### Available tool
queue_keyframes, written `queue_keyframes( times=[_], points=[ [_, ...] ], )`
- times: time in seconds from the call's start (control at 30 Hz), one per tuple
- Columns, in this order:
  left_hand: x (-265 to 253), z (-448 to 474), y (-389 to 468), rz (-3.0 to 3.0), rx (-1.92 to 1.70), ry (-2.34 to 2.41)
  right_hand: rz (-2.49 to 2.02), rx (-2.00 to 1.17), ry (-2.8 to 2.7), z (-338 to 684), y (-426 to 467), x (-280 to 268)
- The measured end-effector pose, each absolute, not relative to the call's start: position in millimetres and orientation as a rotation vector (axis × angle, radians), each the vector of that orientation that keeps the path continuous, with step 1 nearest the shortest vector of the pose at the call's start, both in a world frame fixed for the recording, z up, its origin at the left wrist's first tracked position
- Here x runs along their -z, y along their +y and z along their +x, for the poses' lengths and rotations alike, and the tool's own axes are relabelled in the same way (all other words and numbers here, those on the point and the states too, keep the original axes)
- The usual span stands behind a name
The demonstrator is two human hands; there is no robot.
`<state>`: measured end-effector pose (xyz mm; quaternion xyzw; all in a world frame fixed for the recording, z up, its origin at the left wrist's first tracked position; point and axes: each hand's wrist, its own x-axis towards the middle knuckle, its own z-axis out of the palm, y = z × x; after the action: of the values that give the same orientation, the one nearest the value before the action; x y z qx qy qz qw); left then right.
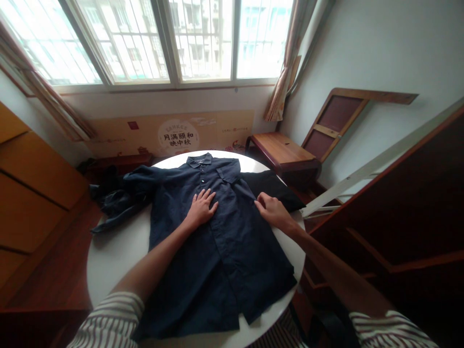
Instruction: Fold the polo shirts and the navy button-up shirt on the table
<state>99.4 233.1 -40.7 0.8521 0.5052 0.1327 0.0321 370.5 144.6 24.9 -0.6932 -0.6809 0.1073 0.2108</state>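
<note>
A dark navy button-up shirt [188, 270] lies front side up on a round white table [108, 261], its collar toward the window and its hem toward me. My left hand [202, 208] rests flat on the shirt's front beside the button line, fingers spread. At the shirt's right side edge, my right hand [271, 209] has its fingers curled and pinched on the fabric. The left sleeve in view stretches out toward the dark clothes; the sleeve on the other side is not seen spread out.
Crumpled dark clothes [118, 198] hang over the table's left edge. A folded black cloth [270, 186] lies at the right, partly under the shirt. Beyond stands a wooden side table [284, 149]. A brown wooden board [398, 193] leans on the right; orange cabinets [32, 188] stand left.
</note>
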Motion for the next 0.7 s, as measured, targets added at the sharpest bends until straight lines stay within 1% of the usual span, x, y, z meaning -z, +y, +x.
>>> queue_keyframes(
  times=[0.1, 0.23, 0.37, 0.47, 0.53, 0.6, 0.63, 0.7],
  points=[
    [40, 100, 233, 2.621, -0.408, 1.553, -1.894, -0.463, -1.672, 392, 151, -31],
    [40, 99, 233, 2.618, -0.405, 1.557, -1.862, -0.822, -1.410, 413, 150, -24],
    [41, 99, 233, 2.624, -0.416, 1.556, -1.751, -1.118, -1.399, 421, 139, -16],
    [41, 99, 233, 2.627, -0.425, 1.555, -1.776, -1.217, -1.479, 426, 141, -20],
    [41, 99, 233, 2.629, -0.427, 1.554, -1.813, -1.231, -1.568, 427, 151, -26],
    [41, 99, 233, 2.629, -0.420, 1.553, -1.867, -1.149, -1.679, 424, 168, -33],
    [41, 99, 233, 2.629, -0.413, 1.554, -1.902, -1.050, -1.741, 421, 179, -35],
    [41, 99, 233, 2.631, -0.398, 1.552, -1.970, -0.758, -1.846, 411, 203, -40]
  ],
)
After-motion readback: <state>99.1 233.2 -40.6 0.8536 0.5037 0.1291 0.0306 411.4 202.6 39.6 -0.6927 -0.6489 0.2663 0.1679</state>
